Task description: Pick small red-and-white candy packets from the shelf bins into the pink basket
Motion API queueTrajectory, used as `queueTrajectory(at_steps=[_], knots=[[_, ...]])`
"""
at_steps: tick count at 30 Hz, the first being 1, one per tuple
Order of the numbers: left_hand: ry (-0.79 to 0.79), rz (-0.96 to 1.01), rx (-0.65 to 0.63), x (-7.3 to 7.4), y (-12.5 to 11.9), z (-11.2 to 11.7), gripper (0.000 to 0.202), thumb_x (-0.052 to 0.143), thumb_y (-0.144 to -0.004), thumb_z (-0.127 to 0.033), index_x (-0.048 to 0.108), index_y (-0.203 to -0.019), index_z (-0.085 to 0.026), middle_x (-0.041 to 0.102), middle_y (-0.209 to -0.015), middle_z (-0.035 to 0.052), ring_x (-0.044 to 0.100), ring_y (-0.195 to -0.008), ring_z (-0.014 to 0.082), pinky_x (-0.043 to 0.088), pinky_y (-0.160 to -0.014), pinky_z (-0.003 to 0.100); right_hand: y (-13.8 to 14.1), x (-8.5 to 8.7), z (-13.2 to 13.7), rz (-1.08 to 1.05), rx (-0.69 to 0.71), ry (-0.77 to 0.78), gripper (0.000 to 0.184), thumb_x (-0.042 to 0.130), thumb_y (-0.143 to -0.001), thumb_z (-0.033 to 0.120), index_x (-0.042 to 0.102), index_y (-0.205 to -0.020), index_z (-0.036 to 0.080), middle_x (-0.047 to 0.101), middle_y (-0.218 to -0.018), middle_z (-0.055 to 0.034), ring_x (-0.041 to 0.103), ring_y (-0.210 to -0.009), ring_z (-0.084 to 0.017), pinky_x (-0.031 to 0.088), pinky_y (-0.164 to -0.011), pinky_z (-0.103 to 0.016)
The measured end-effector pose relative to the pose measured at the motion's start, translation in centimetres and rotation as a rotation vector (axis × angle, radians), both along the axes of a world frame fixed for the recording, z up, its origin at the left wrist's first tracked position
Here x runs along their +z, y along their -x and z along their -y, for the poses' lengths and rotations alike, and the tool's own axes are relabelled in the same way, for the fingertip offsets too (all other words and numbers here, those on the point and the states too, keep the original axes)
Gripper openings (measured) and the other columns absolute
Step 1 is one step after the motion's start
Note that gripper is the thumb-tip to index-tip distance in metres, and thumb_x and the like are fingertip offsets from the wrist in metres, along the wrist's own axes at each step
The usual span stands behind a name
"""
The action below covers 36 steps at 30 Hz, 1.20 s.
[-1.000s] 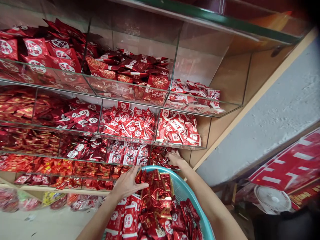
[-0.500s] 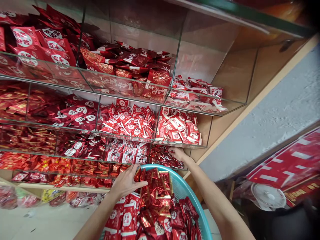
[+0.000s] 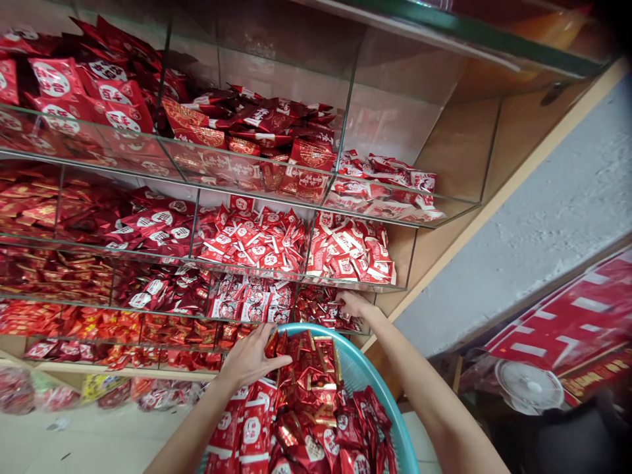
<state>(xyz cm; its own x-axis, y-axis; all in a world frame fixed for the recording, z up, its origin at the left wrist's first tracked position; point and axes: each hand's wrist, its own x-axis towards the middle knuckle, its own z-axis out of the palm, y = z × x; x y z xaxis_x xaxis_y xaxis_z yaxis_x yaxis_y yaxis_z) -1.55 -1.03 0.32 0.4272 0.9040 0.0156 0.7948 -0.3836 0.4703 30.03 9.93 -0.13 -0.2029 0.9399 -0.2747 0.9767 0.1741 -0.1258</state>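
Here's the left hand (image 3: 254, 359), laid across the upper left of the rim of a teal plastic basket (image 3: 356, 372), thumb spread inward over the load; the palm is hidden, so I can't tell how tightly it grips. And the right hand (image 3: 355, 305) is in the rightmost compartment of a glass-fronted shelf, fingertips bent down among small dark-red packets (image 3: 316, 308); whether they've closed on one, I can't make out.

Into the basket: red sachets with white bands (image 3: 253, 428) down the left, gold-edged red foil packets (image 3: 316, 375) heaped in the middle, darker red packets (image 3: 370, 415) against the right wall. The bottom of the frame cuts off its near side, and the lower layers are buried.

Just above the right hand, a compartment of red-and-white packets (image 3: 350, 250); higher again, large maroon-and-gold packets (image 3: 261, 125) behind glass. Reflections muddle the upper panes, and most of the lettering is too small to read.

Below the shelves, clear bags (image 3: 168, 393) sit along a pale tiled floor (image 3: 99, 441). Over to the right, a rough grey wall (image 3: 533, 197), a red-and-white sheet (image 3: 567, 322) and a white round object (image 3: 529, 386), with a blurred black shape in the corner.
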Motion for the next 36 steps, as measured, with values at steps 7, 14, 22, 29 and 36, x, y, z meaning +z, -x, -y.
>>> queueTrajectory(at_steps=[7,14,22,29,36], knots=[[0.002,0.003,0.002,0.3,0.0,0.1,0.066,0.036,-0.071,-0.069,0.039,-0.119,-0.024,0.054,-0.113,0.0074,0.055,-0.097,0.0255,0.040,-0.076,0.032,-0.6,-0.6,0.9,-0.010,0.025,-0.048,0.033,0.054,-0.067,0.014,0.062,-0.098,0.022,0.060,-0.104,-0.0052,0.052,-0.099,-0.019,0.035,-0.081,-0.025],[-0.013,0.002,-0.002,0.2,-0.1,0.1,0.065,0.033,-0.072,-0.069,0.040,-0.119,-0.024,0.054,-0.111,0.0073,0.055,-0.097,0.0258,0.041,-0.076,0.033,0.6,-0.3,2.7,-0.031,0.005,-0.184,0.030,0.050,-0.075,0.030,0.056,-0.104,0.023,0.048,-0.114,-0.0065,0.039,-0.109,-0.022,0.030,-0.086,-0.033],[-0.015,-0.005,0.013,0.0,-0.1,0.1,0.065,0.033,-0.073,-0.068,0.038,-0.120,-0.024,0.055,-0.110,0.0078,0.056,-0.095,0.0250,0.040,-0.077,0.033,1.5,-1.5,2.8,0.008,0.185,-0.075,0.039,0.057,-0.070,0.023,0.057,-0.108,0.033,0.037,-0.128,-0.0048,0.029,-0.115,-0.026,0.020,-0.091,-0.043],[-0.010,-0.006,0.013,0.1,-0.1,0.2,0.063,0.032,-0.074,-0.067,0.038,-0.120,-0.024,0.054,-0.111,0.0073,0.055,-0.096,0.0250,0.040,-0.077,0.033,0.2,-0.9,2.2,0.010,0.113,-0.155,0.034,0.047,-0.071,0.009,0.062,-0.097,0.026,0.037,-0.128,-0.0055,0.023,-0.121,-0.024,0.019,-0.092,-0.040],[-0.020,-0.017,0.002,0.1,0.0,0.1,0.064,0.031,-0.074,-0.068,0.038,-0.120,-0.023,0.055,-0.109,0.0078,0.056,-0.094,0.0256,0.041,-0.074,0.033,1.2,-1.5,3.6,0.031,0.140,-0.115,0.012,0.058,-0.068,0.022,0.065,-0.078,0.023,0.040,-0.126,-0.0044,0.027,-0.116,-0.026,0.018,-0.093,-0.044]])
